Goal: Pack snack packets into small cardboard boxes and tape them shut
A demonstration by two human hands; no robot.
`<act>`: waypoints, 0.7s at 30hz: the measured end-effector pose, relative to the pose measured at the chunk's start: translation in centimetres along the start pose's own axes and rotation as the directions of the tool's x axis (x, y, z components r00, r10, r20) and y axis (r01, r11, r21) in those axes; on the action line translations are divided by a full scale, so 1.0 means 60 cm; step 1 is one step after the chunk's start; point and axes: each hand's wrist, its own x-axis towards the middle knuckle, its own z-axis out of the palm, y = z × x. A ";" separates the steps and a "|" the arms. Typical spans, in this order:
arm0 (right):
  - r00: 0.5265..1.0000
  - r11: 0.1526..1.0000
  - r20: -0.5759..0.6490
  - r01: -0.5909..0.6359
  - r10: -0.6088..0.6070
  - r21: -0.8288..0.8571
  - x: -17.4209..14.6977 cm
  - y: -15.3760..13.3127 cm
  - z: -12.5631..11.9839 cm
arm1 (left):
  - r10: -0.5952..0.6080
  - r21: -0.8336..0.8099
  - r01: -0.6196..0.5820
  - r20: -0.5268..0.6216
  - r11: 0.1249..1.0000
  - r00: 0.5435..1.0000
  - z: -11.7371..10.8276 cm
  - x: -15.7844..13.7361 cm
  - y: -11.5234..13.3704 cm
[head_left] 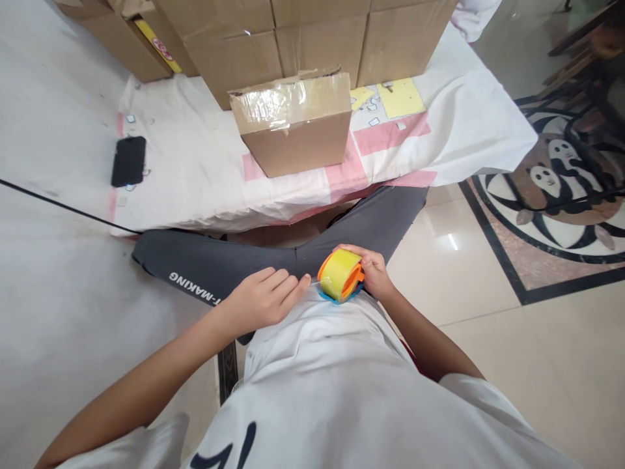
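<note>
Close to my lap, my right hand (375,270) is wrapped round the side of a tape dispenser (340,275) with a yellow outer face, orange parts and a blue lower edge. To its left, my left hand (271,296) is closed, its fingers curled in. A thin clear strip, which looks like tape, runs from the dispenser to the left fingertips. On the cloth-covered table in front of me stands a taped cardboard box (295,127), apart from both hands.
Several larger cardboard boxes (322,55) are stacked behind the single box. A black phone (129,161) lies at the left of the white cloth (195,176). Yellow paper (401,98) and torn scraps lie at the right. A panda floor mosaic (551,176) is beyond the table.
</note>
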 end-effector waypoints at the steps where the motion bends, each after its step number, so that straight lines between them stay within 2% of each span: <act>1: 1.000 1.000 -0.015 -0.001 0.001 0.015 -0.001 0.002 0.000 | -0.007 0.000 0.007 0.005 1.000 1.000 0.000 -0.002 0.001; 9: 0.994 0.995 -0.108 0.017 -0.006 0.098 -0.008 0.024 -0.004 | -0.033 0.018 0.032 0.036 0.999 0.999 0.005 -0.015 0.011; 13: 0.988 0.999 -0.153 -0.009 0.016 0.041 -0.008 0.020 -0.009 | -0.051 0.042 0.051 0.013 0.998 0.999 0.005 -0.018 0.003; 15: 0.995 0.999 -0.099 -0.029 0.026 -0.024 -0.004 0.005 -0.012 | -0.074 0.080 0.075 -0.012 0.994 0.997 -0.001 -0.016 -0.006; 17: 1.000 0.996 0.022 -0.013 0.015 -0.092 0.005 -0.021 -0.014 | -0.091 0.124 0.096 -0.045 0.988 0.995 -0.011 -0.012 -0.015; 19: 0.983 0.976 0.177 0.077 -0.040 -0.206 0.019 -0.055 -0.012 | -0.089 0.149 0.099 -0.072 0.984 0.993 -0.023 -0.003 -0.021; 21: 0.938 0.905 0.330 0.229 -0.106 -0.358 0.035 -0.090 -0.003 | -0.068 0.155 0.082 -0.096 0.984 0.993 -0.035 0.007 -0.025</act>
